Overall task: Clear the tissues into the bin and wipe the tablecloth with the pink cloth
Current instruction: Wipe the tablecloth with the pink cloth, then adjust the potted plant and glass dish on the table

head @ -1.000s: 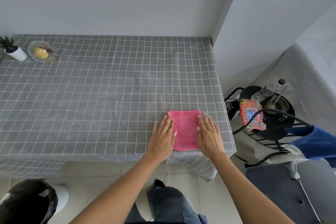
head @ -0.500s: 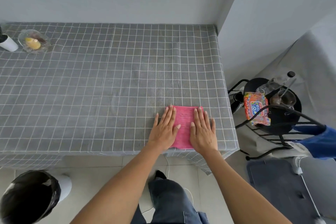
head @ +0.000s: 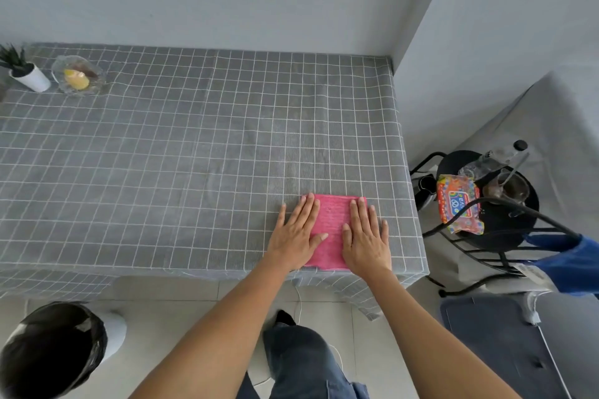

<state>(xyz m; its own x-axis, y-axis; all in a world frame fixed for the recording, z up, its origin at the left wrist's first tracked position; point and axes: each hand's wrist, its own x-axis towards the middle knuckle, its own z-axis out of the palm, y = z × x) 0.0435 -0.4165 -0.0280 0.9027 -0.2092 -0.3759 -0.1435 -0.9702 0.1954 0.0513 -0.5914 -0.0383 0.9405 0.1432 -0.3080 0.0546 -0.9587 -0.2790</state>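
Note:
A folded pink cloth [head: 334, 227] lies flat on the grey checked tablecloth [head: 181, 152], near the table's front right corner. My left hand [head: 296, 233] rests palm down on its left edge, fingers spread. My right hand [head: 366, 236] presses flat on its right half. Neither hand grips anything. The white bin [head: 48, 350] with a black liner stands on the floor at the lower left. No tissues show on the table.
A small potted plant [head: 24, 71] and a glass dish holding something yellow [head: 77, 76] sit at the table's far left. A black metal stand [head: 486, 214] to the right carries a wet-wipes pack [head: 457, 201] and glassware. Walls close the back and right.
My hands slid inward from the cloth's side edges onto its top. The cloth itself stayed in place; the shift in the view comes from my head moving.

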